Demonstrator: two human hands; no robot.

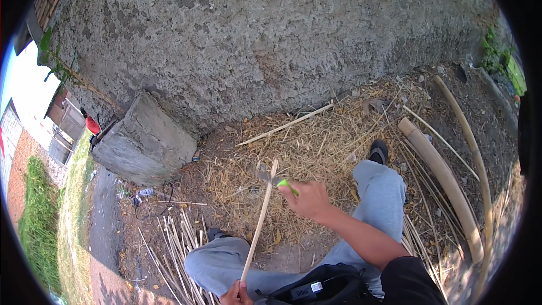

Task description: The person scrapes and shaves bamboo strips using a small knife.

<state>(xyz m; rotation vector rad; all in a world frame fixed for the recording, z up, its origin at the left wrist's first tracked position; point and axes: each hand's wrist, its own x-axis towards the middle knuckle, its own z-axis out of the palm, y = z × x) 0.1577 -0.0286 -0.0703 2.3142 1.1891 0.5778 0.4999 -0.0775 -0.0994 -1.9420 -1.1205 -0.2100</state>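
My left hand (236,294), at the lower edge, is closed around the near end of a pale bamboo strip (257,231). The strip slants up and away from me, between my knees. My right hand (309,199) grips a knife by its bright green handle (288,186). Its short grey blade (264,176) crosses the strip near the far end and seems to touch it. The fingers of my left hand are partly cut off by the picture's edge.
Straw-like shavings (305,147) cover the ground before a rough grey wall (271,34). A concrete block (148,141) stands at left. Cut strips (183,248) lie by my left leg. Thick bamboo poles (446,181) lie at right. Another strip (285,125) rests near the wall.
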